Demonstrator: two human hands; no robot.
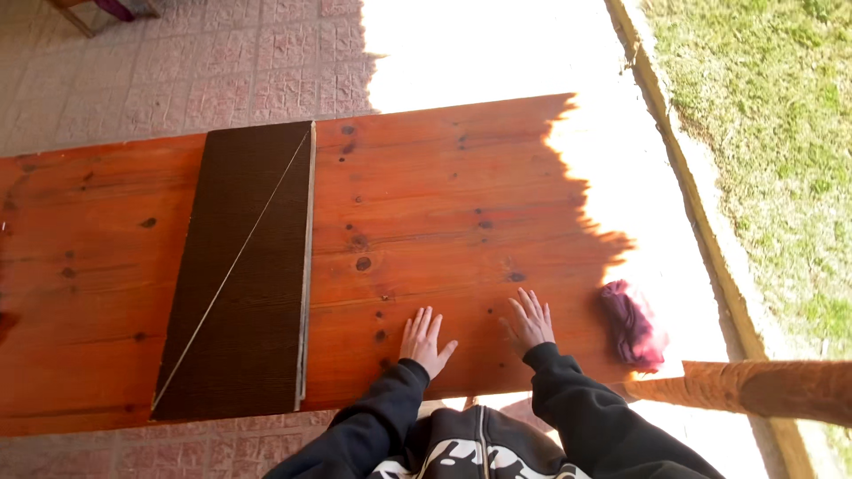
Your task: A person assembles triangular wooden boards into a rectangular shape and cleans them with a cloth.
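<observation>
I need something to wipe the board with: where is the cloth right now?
In the head view the crumpled dark red cloth lies on the sunlit right end of the wooden board, just right of the right hand.

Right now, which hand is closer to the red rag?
The right hand. It lies flat on the wooden board, just left of the red rag. The left hand rests farther left.

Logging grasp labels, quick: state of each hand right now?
Left hand: open, flat on the wooden board, holding nothing.
Right hand: open, flat on the board, holding nothing.
</observation>
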